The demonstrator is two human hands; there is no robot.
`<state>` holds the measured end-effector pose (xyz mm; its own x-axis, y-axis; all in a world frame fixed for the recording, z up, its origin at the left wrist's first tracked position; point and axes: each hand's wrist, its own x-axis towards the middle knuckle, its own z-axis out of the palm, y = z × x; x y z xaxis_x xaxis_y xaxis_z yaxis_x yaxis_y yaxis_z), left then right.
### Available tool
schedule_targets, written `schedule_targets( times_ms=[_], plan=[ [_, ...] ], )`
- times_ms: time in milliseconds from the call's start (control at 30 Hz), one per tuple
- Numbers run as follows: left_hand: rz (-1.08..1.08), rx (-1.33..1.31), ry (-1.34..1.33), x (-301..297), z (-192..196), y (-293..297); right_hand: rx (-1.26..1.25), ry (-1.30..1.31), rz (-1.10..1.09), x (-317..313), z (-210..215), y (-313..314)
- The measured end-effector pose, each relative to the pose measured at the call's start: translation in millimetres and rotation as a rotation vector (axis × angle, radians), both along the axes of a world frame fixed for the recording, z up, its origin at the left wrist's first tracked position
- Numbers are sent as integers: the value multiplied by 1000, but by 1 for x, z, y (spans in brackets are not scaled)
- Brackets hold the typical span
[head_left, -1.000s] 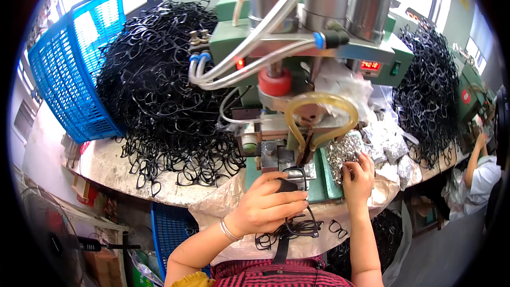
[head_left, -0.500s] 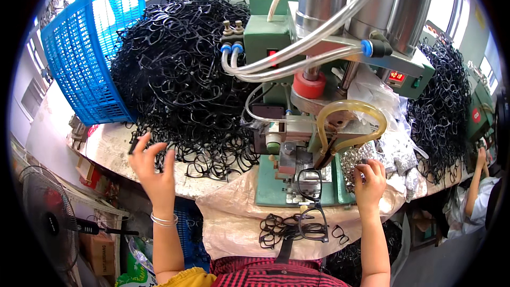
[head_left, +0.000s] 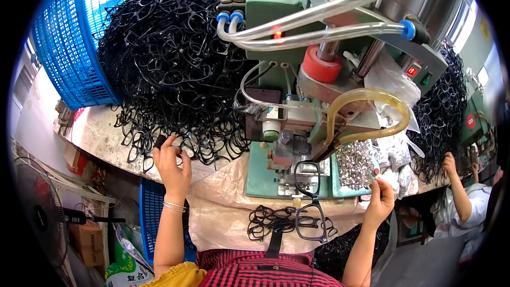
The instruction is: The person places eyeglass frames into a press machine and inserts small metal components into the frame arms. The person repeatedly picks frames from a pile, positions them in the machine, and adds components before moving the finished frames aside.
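My left hand (head_left: 172, 172) has its fingers apart at the near edge of a big heap of black eyeglass frames (head_left: 180, 53). A dark covering or piece sits at one fingertip. My right hand (head_left: 379, 202) pinches thumb and forefinger together beside a tray of small shiny metal parts (head_left: 355, 166). A small red-ended thing (head_left: 375, 172) shows at those fingertips; I cannot make out what it is. Between my hands, one black eyeglass frame (head_left: 314, 202) stands upright at the front of a green press machine (head_left: 255, 172), apart from both hands.
Several frames (head_left: 273, 220) lie on the cloth (head_left: 218, 202) before me. A blue basket (head_left: 74, 42) leans at the left, by a fan (head_left: 40, 212). Clear hoses (head_left: 313, 40) and a yellowish tube (head_left: 401, 103) loop over the machine. A co-worker's arm (head_left: 459, 194) shows at right.
My left hand has moved toward the near edge of the frame heap. My right hand has drawn back from over the metal parts to the tray's near right corner. The whole view has shifted.
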<state>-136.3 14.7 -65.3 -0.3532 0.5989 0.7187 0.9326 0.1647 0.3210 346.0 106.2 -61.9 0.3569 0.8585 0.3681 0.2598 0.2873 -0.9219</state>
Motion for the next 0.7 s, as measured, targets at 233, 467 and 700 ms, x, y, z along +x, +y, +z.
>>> schedule_targets(
  times_ms=[233,467,700],
  plan=[
    [-131,159,-364,31,26,45,35,-106,402,-80,83,15],
    [-428,154,-968,69,-7,33,123,24,381,-139,74,19],
    [-1059,411,-916,146,152,42,53,190,550,-140,85,20]
  ],
)
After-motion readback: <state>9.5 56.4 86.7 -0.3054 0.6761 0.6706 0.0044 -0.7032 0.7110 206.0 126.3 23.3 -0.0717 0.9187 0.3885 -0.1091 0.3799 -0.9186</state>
